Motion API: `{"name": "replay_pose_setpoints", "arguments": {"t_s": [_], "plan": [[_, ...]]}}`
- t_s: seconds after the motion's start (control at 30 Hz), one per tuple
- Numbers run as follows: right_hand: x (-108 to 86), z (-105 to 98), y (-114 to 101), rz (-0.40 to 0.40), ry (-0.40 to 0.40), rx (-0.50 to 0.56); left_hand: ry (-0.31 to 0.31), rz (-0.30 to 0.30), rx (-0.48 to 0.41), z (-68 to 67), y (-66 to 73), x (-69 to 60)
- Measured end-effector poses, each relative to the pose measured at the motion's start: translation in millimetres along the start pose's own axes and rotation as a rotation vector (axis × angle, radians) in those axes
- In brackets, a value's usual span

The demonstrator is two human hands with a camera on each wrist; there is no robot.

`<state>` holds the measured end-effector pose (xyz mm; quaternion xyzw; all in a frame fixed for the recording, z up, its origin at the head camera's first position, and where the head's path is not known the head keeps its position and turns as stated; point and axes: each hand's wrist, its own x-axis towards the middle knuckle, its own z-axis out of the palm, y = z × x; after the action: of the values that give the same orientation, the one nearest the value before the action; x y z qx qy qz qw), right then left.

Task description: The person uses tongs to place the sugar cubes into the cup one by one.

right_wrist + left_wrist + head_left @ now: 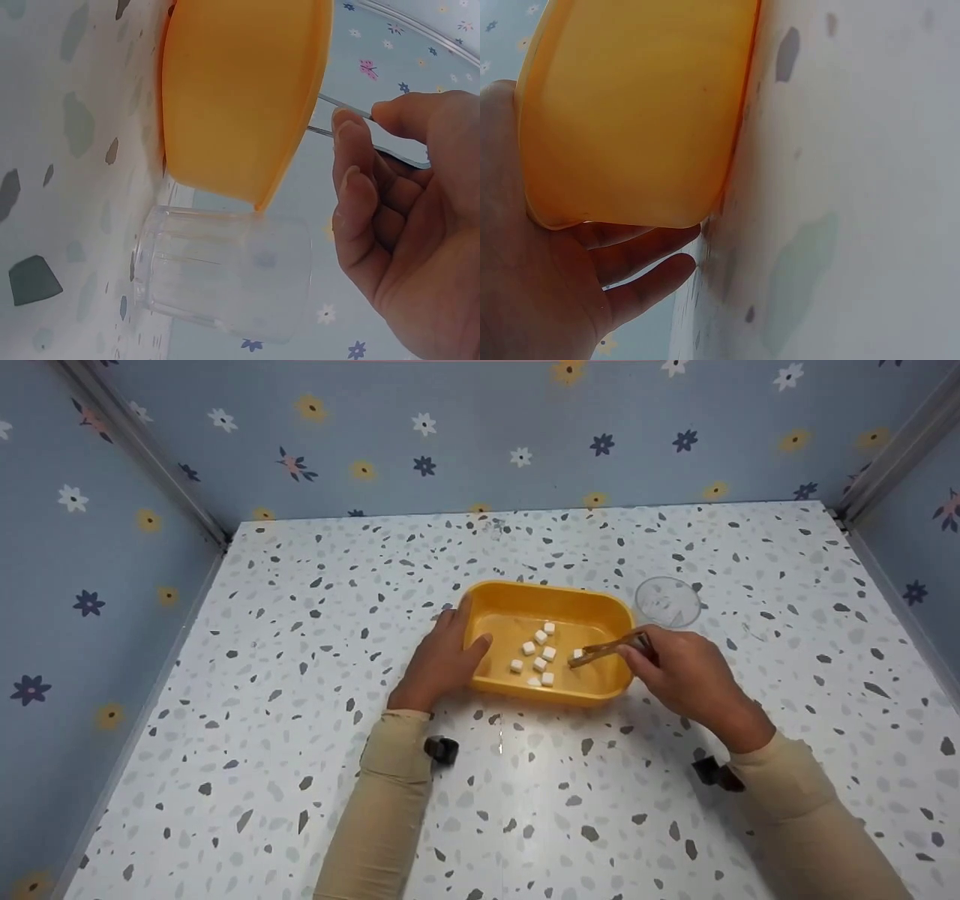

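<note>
A yellow plastic tray rests on the table with several small white cubes inside. My left hand holds its left end, thumb over the rim and fingers outside against the wall; the left wrist view shows the tray's yellow wall above those fingers. My right hand pinches slim tongs between thumb and fingers over the tray's right rim. At the tongs' tips is a single white cube; whether they squeeze it, I cannot tell. The right wrist view hides the tips behind the tray.
A clear plastic cup stands upright just beyond the tray's right end, close to my right hand; the right wrist view shows the cup's wall beside the tray. Blue flowered panels border the speckled table at the back and sides.
</note>
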<state>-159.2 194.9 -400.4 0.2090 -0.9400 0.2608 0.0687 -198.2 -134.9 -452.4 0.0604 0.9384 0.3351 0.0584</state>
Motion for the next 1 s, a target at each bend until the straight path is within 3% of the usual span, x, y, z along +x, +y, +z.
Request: {"name": "replay_pose_setpoints", "arguments": {"t_s": [0.47,0.7,1.0], "plan": [[-0.2,4.2,1.4,-0.009,0.032,0.004,0.043,0.024,-0.005,1.7,-0.3,0.5],[-0.1,6.0,1.1,-0.027,0.044,0.004,0.044,0.043,-0.005,2.0,-0.8,0.4],[-0.3,9.4,0.9,-0.035,0.066,0.006,0.028,0.026,-0.014,1.7,-0.9,0.2]]}}
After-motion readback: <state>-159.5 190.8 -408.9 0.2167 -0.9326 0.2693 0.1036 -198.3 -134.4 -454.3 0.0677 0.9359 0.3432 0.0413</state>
